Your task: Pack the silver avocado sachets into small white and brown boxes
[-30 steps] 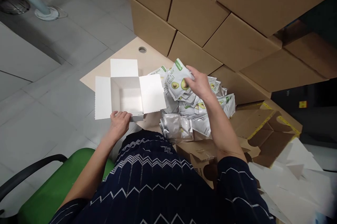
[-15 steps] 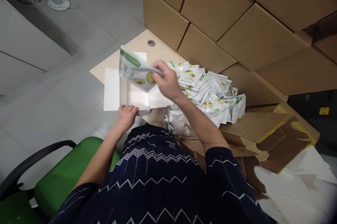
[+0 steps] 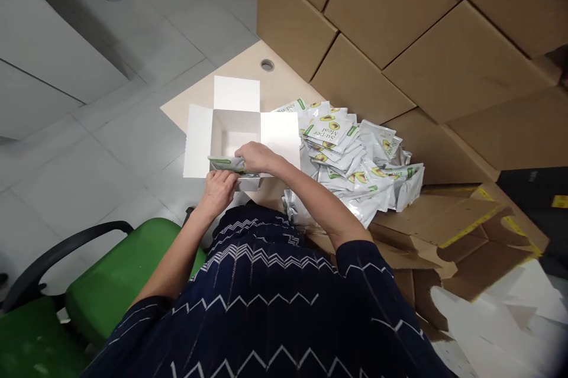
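An open white carton [image 3: 237,94] sits on the table corner with its flaps spread outward. My left hand [image 3: 218,191] is closed over its near wall, fingers curled at the rim. Just inside that wall stands a silver pouch [image 3: 224,163] with a green label, upright and partly below the rim. My right hand [image 3: 256,157] reaches over the carton and grips the pouch by its right end; the fingertips are partly hidden. To the right of the carton lies a heap of pouches [image 3: 337,141] printed with avocados.
Large brown cardboard boxes [image 3: 390,17] are stacked along the table's far right side. Opened brown cartons [image 3: 470,248] and white card sheets [image 3: 497,330] lie at the lower right. A green chair [image 3: 110,277] stands at my left. The pale tabletop [image 3: 284,79] has a round cable hole.
My right hand has lowered the pouch from above the carton to inside its near wall. My left hand has stayed at the near wall. The view has shifted slightly.
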The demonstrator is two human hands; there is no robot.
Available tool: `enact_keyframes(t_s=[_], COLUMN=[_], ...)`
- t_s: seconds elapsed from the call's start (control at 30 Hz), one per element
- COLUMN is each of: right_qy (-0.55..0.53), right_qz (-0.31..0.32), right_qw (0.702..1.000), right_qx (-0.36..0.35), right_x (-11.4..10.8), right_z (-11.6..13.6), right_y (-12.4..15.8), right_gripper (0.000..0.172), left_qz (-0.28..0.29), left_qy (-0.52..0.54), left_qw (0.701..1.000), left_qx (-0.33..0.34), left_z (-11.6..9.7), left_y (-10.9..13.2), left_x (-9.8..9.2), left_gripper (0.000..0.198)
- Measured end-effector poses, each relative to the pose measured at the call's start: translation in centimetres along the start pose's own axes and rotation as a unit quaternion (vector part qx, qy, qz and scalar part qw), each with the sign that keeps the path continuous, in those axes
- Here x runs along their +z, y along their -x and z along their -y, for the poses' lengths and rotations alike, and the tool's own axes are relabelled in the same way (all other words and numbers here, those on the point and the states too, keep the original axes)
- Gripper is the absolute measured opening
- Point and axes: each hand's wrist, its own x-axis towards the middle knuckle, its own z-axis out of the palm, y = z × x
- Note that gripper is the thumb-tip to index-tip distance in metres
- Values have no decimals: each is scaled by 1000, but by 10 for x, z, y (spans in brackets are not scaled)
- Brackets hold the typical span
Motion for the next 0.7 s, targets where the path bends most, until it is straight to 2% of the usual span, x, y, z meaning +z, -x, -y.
enact_keyframes(t_s=[0.2,0.27,0.33,0.43,0.5,0.53,0.6,0.67,0.7], right_qy=[42,48,47,-28,-144,-202,-268,-246,-211], right_qz=[119,127,129,105,39,-15,-154,-288,-325], right_qw=[992,991,991,991,984,975,951,916,901], right_qx=[21,15,-3,-74,-103,-88,3,133,196], right_x=[16,20,16,-4,-23,-33,-48,-53,-51], right_z=[10,12,14,9,-6,-18,-50,-89,-108], right_y=[-14,-15,-11,8,26,35,49,57,59], right_gripper=[24,22,21,18,17,19,28,32,31], left_qz=[-69,-75,-58,-29,-28,-31,-41,-53,-57], left_qy=[-11,-18,-24,-35,-41,-41,-30,-16,-12], left_qw=[997,996,998,999,999,999,999,998,998], left_qx=[-45,-34,-10,12,14,16,16,14,13], left_z=[-2,-2,-2,1,4,6,9,11,12], left_y=[4,3,1,-1,0,1,1,1,0], left_x=[0,0,0,0,0,1,3,4,5], left_gripper=[19,14,11,13,16,16,16,15,16])
